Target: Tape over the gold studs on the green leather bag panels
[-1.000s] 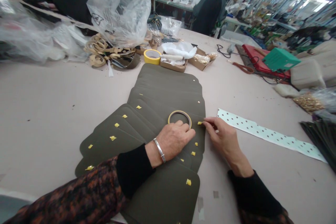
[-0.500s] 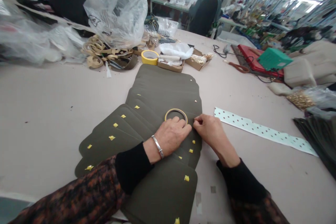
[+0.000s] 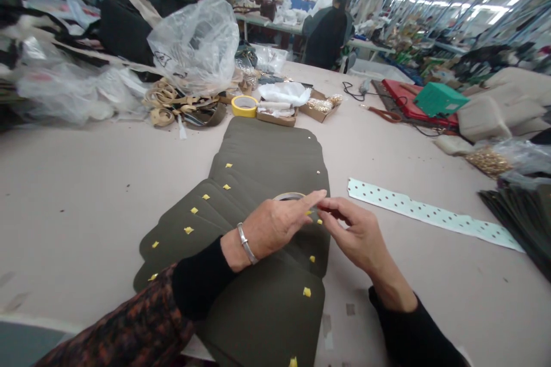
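Note:
Overlapping dark olive panels (image 3: 267,149) lie fanned out on the table, with small yellow tape pieces (image 3: 188,230) along their edges. My left hand (image 3: 278,226) is over the panels, thumb side against a roll of tape (image 3: 289,196), partly hidden by the fingers; its index finger points out to the right. Close beside it, at the panels' right edge, my right hand (image 3: 353,226) has thumb and index finger brought together near a bit of yellow tape. Whatever is between those fingertips is too small to make out.
A dotted pale strip (image 3: 430,213) lies at the right, near stacked dark pieces (image 3: 520,223). Behind the panels are a yellow tape roll (image 3: 244,106), small boxes (image 3: 319,106), straps (image 3: 189,104) and a plastic bag (image 3: 198,46). A person (image 3: 329,34) sits farther back.
My left index finger has stretched out toward my right hand, and the left hand covers more of the tape roll. My right hand has turned and its fingers have loosened slightly. The view has shifted.

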{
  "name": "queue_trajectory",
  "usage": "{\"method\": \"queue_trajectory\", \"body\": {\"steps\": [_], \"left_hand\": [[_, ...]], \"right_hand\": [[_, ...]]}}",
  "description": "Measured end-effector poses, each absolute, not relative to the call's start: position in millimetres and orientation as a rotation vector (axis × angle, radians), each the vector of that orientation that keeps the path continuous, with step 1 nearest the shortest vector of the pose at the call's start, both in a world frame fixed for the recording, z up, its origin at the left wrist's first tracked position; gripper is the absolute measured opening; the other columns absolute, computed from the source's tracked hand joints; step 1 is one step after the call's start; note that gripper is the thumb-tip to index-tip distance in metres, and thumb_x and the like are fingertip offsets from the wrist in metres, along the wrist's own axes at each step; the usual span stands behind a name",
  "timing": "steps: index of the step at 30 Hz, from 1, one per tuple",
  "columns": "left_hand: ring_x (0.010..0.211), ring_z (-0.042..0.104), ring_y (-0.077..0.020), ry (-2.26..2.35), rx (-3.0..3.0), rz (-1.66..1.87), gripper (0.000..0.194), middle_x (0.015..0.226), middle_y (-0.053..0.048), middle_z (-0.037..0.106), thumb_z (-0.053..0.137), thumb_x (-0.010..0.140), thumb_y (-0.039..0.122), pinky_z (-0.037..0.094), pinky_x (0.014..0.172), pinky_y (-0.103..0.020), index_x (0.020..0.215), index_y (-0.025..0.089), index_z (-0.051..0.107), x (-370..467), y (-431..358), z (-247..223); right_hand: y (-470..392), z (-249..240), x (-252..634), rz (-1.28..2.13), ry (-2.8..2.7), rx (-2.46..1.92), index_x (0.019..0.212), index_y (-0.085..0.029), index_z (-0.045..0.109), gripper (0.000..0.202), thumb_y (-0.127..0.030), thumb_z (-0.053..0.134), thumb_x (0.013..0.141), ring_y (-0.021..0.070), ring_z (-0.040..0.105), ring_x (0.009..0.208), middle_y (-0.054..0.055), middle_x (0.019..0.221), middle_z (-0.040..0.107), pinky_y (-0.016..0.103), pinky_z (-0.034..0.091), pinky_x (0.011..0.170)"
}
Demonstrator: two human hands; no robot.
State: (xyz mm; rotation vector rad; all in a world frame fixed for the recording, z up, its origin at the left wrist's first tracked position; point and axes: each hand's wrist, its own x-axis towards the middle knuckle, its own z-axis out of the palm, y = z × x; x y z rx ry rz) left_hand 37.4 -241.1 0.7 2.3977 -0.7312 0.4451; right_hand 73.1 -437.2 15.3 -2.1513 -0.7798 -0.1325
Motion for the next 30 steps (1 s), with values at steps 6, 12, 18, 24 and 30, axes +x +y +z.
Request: {"method": "queue_trajectory", "body": {"steps": [6,12,18,24,30], "left_hand": [[0.109,0.062,-0.0162,-0.712,2.4,0.456,0.042,0.124,-0.01,0.062,0.044,0.097,0.024,0.053,0.092,-0.029,0.136,0.015,0.033,30.9,-246.5,2.4],[0.087,0.066,-0.0151,-0.692,2.437,0.328,0.012,0.094,-0.002,0.066,0.04,0.097,0.02,0.053,0.073,-0.026,0.104,0.018,0.05,29.1,-244.9,7.9],[0.067,0.059,-0.0134,-0.726,2.566,0.448,0.02,0.074,0.0,0.06,0.036,0.097,0.021,0.046,0.058,-0.023,0.084,0.018,0.051,35.6,-248.3,4.8],[0.064,0.056,-0.0129,-0.691,2.582,0.6,0.023,0.071,0.0,0.058,0.035,0.096,0.018,0.042,0.056,-0.023,0.08,0.018,0.052,45.7,-250.6,-10.1],[0.064,0.055,-0.012,-0.669,2.536,0.665,0.021,0.07,0.0,0.058,0.038,0.095,0.019,0.041,0.057,-0.023,0.081,0.018,0.054,41.0,-249.0,-18.8]], "right_hand": [[-427.8,10.5,64.8,-0.361,-1.039,-2.161,0.09,-0.018,0.064,0.016,-0.012,0.05,0.086,0.0148,0.062,0.075,0.005,0.082,0.068,0.029,0.051,0.069],[-426.2,5.6,59.1,-0.611,-1.111,-2.241,0.08,-0.019,0.064,0.017,-0.01,0.05,0.082,0.0132,0.06,0.064,0.002,0.068,0.065,0.025,0.048,0.062],[-425.8,5.5,58.7,-0.244,-0.66,-2.124,0.075,-0.02,0.066,0.01,-0.018,0.057,0.079,0.0122,0.059,0.054,0.0,0.062,0.066,0.024,0.047,0.054],[-416.3,3.0,68.6,0.153,-0.257,-1.847,0.071,-0.018,0.067,0.01,-0.027,0.064,0.075,0.0123,0.06,0.048,-0.002,0.052,0.063,0.023,0.049,0.05],[-412.1,-4.9,87.3,0.114,-0.075,-1.846,0.071,-0.016,0.066,0.016,-0.032,0.069,0.071,0.0117,0.06,0.047,-0.002,0.054,0.063,0.023,0.051,0.047]]}}
